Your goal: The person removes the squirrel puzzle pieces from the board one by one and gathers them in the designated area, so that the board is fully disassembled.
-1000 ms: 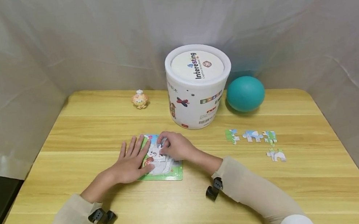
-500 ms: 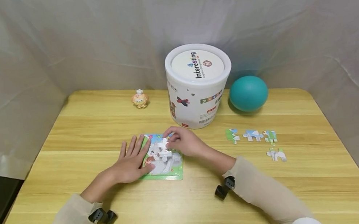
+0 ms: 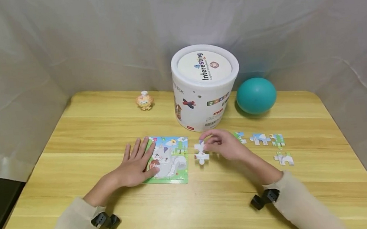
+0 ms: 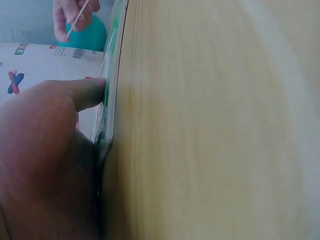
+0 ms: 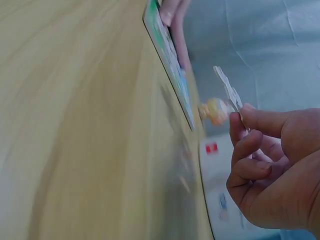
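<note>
A square puzzle board with a green rim and a grey-white cartoon animal lies left of the table's middle. My left hand rests flat on its left side, fingers spread; in the left wrist view the thumb presses on the board. To the right of the board, my right hand pinches a puzzle piece between thumb and fingertips. The right wrist view shows that piece tilted and held up off the table. Several loose puzzle pieces lie farther right, one partly hidden behind the right hand.
A large white bucket with a printed lid stands behind the board. Next to it sits a teal ball, and a small orange figurine stands at the back left. Grey cloth hangs around the table.
My right hand has lifted away from the board and moved right, carrying the pinched puzzle piece. The picture beneath now shows in full. My left hand has stayed in place.
</note>
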### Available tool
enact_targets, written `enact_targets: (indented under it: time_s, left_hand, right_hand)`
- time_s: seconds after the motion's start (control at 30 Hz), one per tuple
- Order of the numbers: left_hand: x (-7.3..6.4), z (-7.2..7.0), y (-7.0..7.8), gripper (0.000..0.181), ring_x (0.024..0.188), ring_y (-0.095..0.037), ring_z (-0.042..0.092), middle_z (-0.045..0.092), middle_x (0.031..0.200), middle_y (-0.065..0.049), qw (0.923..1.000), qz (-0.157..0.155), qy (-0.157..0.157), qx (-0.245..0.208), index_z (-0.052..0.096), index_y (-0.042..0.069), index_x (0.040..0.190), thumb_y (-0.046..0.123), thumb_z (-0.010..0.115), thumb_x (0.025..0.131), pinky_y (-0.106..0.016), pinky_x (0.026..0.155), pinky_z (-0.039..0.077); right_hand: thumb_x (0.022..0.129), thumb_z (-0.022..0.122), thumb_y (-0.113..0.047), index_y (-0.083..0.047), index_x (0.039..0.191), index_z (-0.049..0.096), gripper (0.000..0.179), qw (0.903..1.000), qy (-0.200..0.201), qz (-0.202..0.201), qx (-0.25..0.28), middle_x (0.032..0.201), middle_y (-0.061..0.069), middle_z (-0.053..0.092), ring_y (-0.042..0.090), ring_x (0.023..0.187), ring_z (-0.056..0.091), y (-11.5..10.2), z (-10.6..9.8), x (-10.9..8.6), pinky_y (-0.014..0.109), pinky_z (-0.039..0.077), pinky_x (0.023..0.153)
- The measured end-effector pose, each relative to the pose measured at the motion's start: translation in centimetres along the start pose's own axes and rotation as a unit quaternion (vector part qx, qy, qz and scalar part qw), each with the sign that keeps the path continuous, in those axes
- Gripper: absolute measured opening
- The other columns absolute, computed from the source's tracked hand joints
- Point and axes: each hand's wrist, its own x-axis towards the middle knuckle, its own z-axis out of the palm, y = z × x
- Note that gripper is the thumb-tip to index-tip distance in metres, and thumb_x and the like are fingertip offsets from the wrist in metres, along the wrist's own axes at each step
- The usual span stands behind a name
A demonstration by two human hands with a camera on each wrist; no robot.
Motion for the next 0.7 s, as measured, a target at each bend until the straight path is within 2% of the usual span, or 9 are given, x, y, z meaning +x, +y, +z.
enact_targets:
  time_s: [0.13, 0.4, 0.7]
  left_hand:
    - [0.1, 0.2, -0.2, 0.086, 0.152, -0.044, -0.019, -0.014, 0.168, -0.022, 1.0, 0.005, 0.005, -0.005, 0.003, 0.003, 0.163, 0.048, 0.049, 0.106, -0.063, 0.115, -0.018]
    - [0.3, 0.9, -1.0, 0.088, 0.152, -0.038, -0.023, -0.018, 0.168, -0.018, 0.9999, 0.006, 0.008, -0.002, -0.001, 0.009, 0.164, 0.057, 0.043, 0.105, -0.059, 0.115, -0.021]
    - [0.2, 0.6, -0.6, 0.087, 0.151, -0.043, -0.021, -0.016, 0.167, -0.022, 0.9997, 0.015, 0.008, -0.017, 0.001, 0.005, 0.163, 0.052, 0.046, 0.106, -0.061, 0.114, -0.021]
  right_hand:
    - [0.095, 0.071, -0.009, -0.004, 0.123, 0.066, 0.029, 0.9998, 0.012, 0.014, -0.011, 0.096, 0.009, 0.073, 0.027, 0.088, 0.069, 1.1, -2.3, -1.6, 0.035, 0.054, 0.074]
    - [0.096, 0.07, -0.008, 0.001, 0.122, 0.064, 0.028, 0.9988, 0.023, 0.024, -0.037, 0.093, 0.012, 0.072, 0.023, 0.081, 0.066, 3.6, -6.7, -5.1, 0.028, 0.05, 0.065]
    - [0.099, 0.066, -0.007, 0.002, 0.123, 0.062, 0.026, 0.9969, 0.031, 0.028, -0.067, 0.092, 0.014, 0.07, 0.017, 0.063, 0.053, 6.6, -10.5, -8.9, 0.027, 0.043, 0.054]
